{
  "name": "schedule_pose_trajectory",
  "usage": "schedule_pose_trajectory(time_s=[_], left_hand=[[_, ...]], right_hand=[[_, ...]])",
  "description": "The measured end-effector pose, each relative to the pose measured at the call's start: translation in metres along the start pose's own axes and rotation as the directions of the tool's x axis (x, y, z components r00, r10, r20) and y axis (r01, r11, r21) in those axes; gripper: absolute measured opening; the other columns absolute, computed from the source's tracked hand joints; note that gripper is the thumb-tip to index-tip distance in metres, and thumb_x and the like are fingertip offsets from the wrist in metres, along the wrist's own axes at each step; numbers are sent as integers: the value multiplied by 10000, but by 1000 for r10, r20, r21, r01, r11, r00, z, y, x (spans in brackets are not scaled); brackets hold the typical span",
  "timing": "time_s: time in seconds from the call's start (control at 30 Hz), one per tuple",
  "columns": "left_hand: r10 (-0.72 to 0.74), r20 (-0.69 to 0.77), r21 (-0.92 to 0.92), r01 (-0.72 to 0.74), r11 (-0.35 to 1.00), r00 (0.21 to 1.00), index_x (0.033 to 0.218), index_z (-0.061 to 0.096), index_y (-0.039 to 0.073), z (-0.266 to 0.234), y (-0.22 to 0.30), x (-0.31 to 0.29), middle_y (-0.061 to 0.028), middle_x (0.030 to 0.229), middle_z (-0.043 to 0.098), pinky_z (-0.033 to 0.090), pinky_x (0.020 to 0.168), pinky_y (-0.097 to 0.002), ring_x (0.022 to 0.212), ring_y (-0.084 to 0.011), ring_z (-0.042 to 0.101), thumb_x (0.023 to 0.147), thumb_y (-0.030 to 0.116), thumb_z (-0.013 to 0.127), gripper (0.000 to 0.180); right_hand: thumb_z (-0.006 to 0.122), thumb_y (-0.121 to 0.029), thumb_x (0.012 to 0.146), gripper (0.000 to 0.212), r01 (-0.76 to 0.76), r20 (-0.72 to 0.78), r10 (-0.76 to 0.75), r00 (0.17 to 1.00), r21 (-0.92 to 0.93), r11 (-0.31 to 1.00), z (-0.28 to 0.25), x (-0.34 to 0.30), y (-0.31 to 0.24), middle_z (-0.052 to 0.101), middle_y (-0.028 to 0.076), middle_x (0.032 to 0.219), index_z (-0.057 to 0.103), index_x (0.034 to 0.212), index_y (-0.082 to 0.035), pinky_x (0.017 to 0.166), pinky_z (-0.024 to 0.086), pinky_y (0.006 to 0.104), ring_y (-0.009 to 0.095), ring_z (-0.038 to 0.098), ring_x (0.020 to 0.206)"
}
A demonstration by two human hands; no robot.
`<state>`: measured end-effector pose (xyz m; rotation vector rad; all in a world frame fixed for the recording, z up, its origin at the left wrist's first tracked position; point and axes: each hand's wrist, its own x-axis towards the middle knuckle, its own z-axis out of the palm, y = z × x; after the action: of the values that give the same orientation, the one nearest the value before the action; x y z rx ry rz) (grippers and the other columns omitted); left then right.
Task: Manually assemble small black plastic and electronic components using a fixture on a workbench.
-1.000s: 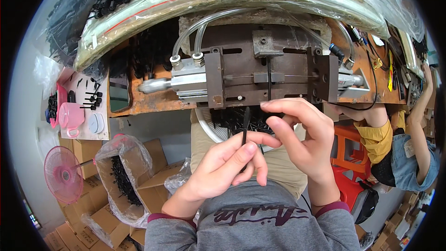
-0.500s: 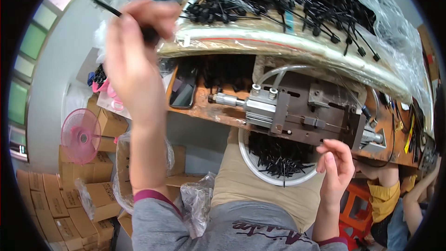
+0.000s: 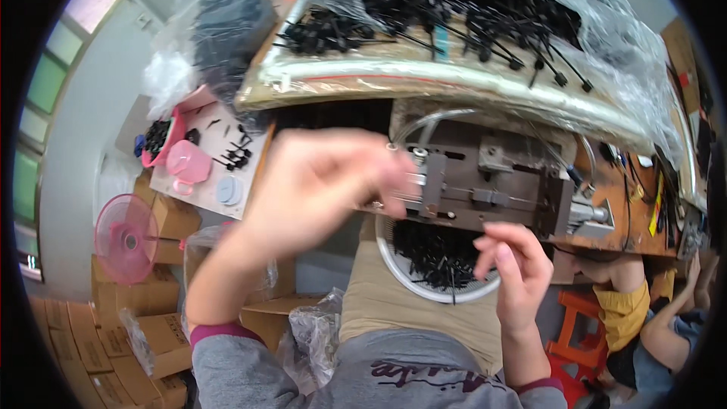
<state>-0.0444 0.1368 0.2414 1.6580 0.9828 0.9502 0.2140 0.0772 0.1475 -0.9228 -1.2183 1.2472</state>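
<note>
My left hand (image 3: 326, 182) reaches in over the left end of a metal bench fixture (image 3: 522, 183), hiding part of its silver cylinder. Motion smears its fingers, and I cannot make out anything in them. Lower right of the fixture's middle, my right hand (image 3: 522, 273) hovers beside the basket with loosely bent fingers, the thumb apart and nothing visible between them. Thin black plastic pieces (image 3: 435, 254) fill a round white basket (image 3: 409, 285) on my lap, under the fixture's front edge.
A plastic-lined tray (image 3: 363, 68) of black stemmed parts (image 3: 469, 0) spans the back. At left are a bag of dark parts (image 3: 227, 30), a pink cup (image 3: 188, 163), a pink fan (image 3: 127, 238) and cardboard boxes (image 3: 163, 333). Another person's arm (image 3: 670, 326) shows at right, near an orange stool (image 3: 579, 326).
My left hand has come down and right from the upper left, where it held a thin black piece, to the fixture. My right hand stays near the basket; the view has shifted slightly.
</note>
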Motion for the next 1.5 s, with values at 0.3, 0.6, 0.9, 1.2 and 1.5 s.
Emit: schedule_pose_trajectory(time_s=[0.3,0.6,0.9,1.2,1.5], left_hand=[[-352,201,-162,385,909,914,1033,731,-44,66,-25,-34,-122,847,750,567,680,-244,775,-165,735,967,48,618,160],[-365,168,-188,393,900,916,1018,732,-47,66,-30,-41,-132,793,747,577,658,-248,732,-172,737,956,38,629,147],[672,-571,666,-212,715,472,1011,751,11,-71,19,31,-30,914,733,498,795,-232,853,-74,628,938,127,663,163],[724,-680,623,612,487,115,1322,601,26,-302,67,100,-179,1178,682,473,979,-393,1124,-278,633,884,287,709,521],[513,-447,703,-67,708,733,1227,636,-7,-111,46,121,-149,1076,703,501,936,-367,1026,-212,652,934,175,648,345]], right_hand=[[635,-91,967,168,-254,195,218,956,186,949,18,30,-8,679,49,792,710,1054,33,540,445,189,48,567,618],[653,-94,960,148,-219,125,198,972,190,957,24,27,4,680,59,795,712,1006,33,506,426,192,49,555,586],[573,-65,972,260,-80,35,77,996,94,992,7,16,9,703,115,966,580,1210,40,604,441,190,68,568,671],[584,-56,962,176,-119,-47,121,992,42,992,-1,-11,14,686,113,878,599,1112,34,593,441,193,69,550,635],[592,-31,956,136,-102,-85,97,992,-51,994,-16,-10,7,687,106,877,624,1066,43,604,464,194,77,589,676]])
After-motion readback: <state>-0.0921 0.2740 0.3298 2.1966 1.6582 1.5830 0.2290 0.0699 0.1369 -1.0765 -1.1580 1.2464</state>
